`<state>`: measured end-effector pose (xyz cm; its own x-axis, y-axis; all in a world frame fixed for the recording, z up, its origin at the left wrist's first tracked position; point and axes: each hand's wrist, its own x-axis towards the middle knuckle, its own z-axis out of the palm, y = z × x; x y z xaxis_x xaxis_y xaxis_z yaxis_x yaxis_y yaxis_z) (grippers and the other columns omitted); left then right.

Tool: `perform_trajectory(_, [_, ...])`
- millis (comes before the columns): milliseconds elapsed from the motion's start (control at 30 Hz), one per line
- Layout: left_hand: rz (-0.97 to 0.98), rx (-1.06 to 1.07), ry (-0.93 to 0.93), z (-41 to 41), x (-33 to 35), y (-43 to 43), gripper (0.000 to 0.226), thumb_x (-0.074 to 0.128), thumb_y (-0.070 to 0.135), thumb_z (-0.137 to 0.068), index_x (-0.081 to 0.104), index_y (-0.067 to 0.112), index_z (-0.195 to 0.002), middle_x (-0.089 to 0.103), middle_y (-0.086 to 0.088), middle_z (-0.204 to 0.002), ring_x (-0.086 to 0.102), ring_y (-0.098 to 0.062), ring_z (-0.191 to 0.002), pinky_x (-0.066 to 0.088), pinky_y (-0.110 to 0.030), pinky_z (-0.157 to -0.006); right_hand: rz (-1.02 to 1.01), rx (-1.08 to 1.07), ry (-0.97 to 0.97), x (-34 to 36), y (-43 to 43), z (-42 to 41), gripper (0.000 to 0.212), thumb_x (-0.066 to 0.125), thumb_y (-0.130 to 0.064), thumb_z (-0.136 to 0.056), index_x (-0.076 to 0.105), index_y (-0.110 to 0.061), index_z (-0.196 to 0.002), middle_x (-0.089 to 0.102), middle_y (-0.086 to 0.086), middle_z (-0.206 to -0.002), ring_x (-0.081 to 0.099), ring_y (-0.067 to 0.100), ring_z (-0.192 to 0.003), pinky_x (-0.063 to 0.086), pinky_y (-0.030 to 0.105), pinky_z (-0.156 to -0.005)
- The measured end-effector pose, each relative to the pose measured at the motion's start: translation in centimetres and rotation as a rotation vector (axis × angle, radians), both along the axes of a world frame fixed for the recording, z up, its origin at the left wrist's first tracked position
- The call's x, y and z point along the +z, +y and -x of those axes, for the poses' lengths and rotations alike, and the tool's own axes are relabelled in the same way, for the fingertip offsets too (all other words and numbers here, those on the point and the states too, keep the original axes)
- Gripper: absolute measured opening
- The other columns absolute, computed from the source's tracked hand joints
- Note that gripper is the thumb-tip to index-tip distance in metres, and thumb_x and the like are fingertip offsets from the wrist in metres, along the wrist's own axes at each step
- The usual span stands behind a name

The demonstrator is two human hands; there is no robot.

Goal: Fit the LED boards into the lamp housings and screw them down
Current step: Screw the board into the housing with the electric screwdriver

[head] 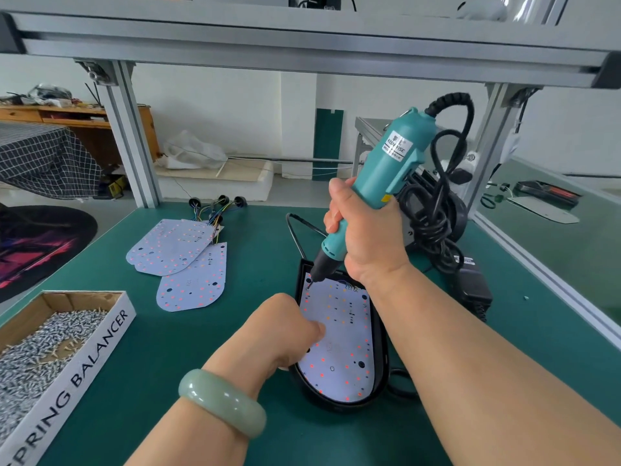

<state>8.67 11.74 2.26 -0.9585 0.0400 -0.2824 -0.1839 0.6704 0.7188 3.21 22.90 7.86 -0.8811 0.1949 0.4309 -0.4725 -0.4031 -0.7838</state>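
A black lamp housing lies on the green bench with a white LED board seated in it. My right hand grips a teal electric screwdriver, tilted, with its bit tip at the board's far left corner. My left hand rests on the board's left edge with curled fingers, its fingertips hidden; whether it holds anything cannot be seen. Two loose LED boards with coloured wire leads lie to the left.
A cardboard box full of several small screws sits at the near left. A coiled black cable and power adapter lie behind the housing at right. Aluminium frame posts stand at the bench's far corners.
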Motion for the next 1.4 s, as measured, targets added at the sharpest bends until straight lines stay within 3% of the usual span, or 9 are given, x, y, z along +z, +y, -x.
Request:
perform_trajectory(200, [-0.054,0.016,-0.014,0.0,-0.2,-0.1,0.03,0.065,0.021,-0.083,0.044,0.011,-0.064,0.044,-0.002,-0.053,0.039,-0.02,-0.046,0.034,-0.017,-0.043,-0.015,-0.065,-0.042,-0.3,-0.2,0.1,0.029,0.062,0.001,-0.088,0.047,-0.015,-0.069,0.044,-0.004,-0.045,0.04,0.011,-0.036,0.038,0.022,-0.046])
perform_trajectory(400, [-0.116,0.018,-0.026,0.1,-0.2,-0.5,0.028,0.065,0.02,-0.083,0.045,0.011,-0.066,0.045,-0.002,-0.056,0.039,-0.019,-0.047,0.033,-0.015,-0.04,-0.085,-0.073,0.013,-0.1,0.2,-0.7,0.017,0.066,-0.012,-0.079,0.054,-0.019,-0.068,0.049,-0.006,-0.047,0.045,0.012,-0.043,0.043,0.025,-0.052])
perform_trajectory(567, [-0.13,0.003,-0.02,0.1,-0.1,-0.3,0.02,0.065,0.02,-0.083,0.054,0.005,-0.076,0.05,-0.006,-0.065,0.042,-0.023,-0.056,0.036,-0.02,-0.047,-0.041,-0.137,-0.038,0.1,1.7,-1.1,0.019,0.071,-0.025,-0.077,0.059,-0.028,-0.063,0.051,-0.006,-0.05,0.05,0.013,-0.046,0.045,0.025,-0.054])
perform_trajectory(667, [-0.134,-0.019,-0.036,0.3,-0.2,-0.2,0.018,0.063,0.02,-0.083,0.058,0.002,-0.086,0.051,-0.009,-0.071,0.042,-0.024,-0.061,0.037,-0.024,-0.053,-0.013,-0.149,-0.078,0.3,1.8,-1.4,0.025,0.072,-0.022,-0.084,0.057,-0.025,-0.065,0.051,-0.006,-0.051,0.05,0.013,-0.046,0.045,0.023,-0.05])
perform_trajectory(800, [-0.163,-0.025,-0.096,0.3,-0.4,-0.7,0.02,0.06,0.021,-0.083,0.064,0.003,-0.093,0.064,-0.01,-0.079,0.056,-0.026,-0.067,0.057,-0.037,-0.067,0.022,-0.047,-0.082,1.9,1.6,-2.1,0.02,0.069,-0.023,-0.087,0.055,-0.017,-0.073,0.05,-0.003,-0.052,0.047,0.012,-0.045,0.042,0.023,-0.048])
perform_trajectory(933, [-0.284,0.007,-0.153,-0.1,-0.8,-1.6,0.017,0.065,0.02,-0.084,0.068,0.007,-0.094,0.073,-0.013,-0.092,0.07,-0.029,-0.08,0.058,-0.041,-0.075,0.1,-0.009,-0.305,4.4,4.0,-2.9,0.024,0.071,-0.031,-0.084,0.054,-0.017,-0.078,0.053,-0.002,-0.052,0.049,0.011,-0.042,0.043,0.019,-0.046])
perform_trajectory(1100, [-0.315,0.021,-0.125,-0.5,-0.3,-2.4,0.021,0.066,0.021,-0.075,0.07,0.006,-0.089,0.073,-0.019,-0.091,0.066,-0.029,-0.071,0.057,-0.042,-0.075,-0.303,-0.118,-0.641,3.7,9.3,-4.7,0.012,0.066,-0.018,-0.089,0.056,-0.014,-0.082,0.061,0.006,-0.071,0.054,0.014,-0.053,0.047,0.021,-0.047])
perform_trajectory(1233, [-0.338,0.07,-0.114,-0.3,-0.4,-3.4,0.01,0.067,0.015,-0.084,0.069,0.006,-0.084,0.072,-0.009,-0.071,0.063,-0.021,-0.055,0.05,-0.023,-0.051,-0.657,-0.164,-0.839,2.0,13.3,-6.9,0.011,0.058,-0.005,-0.092,0.054,-0.004,-0.102,0.055,0.014,-0.09,0.059,0.021,-0.068,0.047,0.032,-0.06])
perform_trajectory(1400, [-0.459,0.183,-0.122,0.1,-0.2,-4.2,0.013,0.068,0.011,-0.084,0.068,0.003,-0.094,0.074,-0.016,-0.092,0.069,-0.028,-0.075,0.055,-0.037,-0.072,-1.428,-0.341,-0.816,0.7,15.8,-9.5,0.02,0.067,-0.026,-0.087,0.059,-0.016,-0.101,0.065,0.005,-0.088,0.063,0.022,-0.078,0.047,0.031,-0.067])
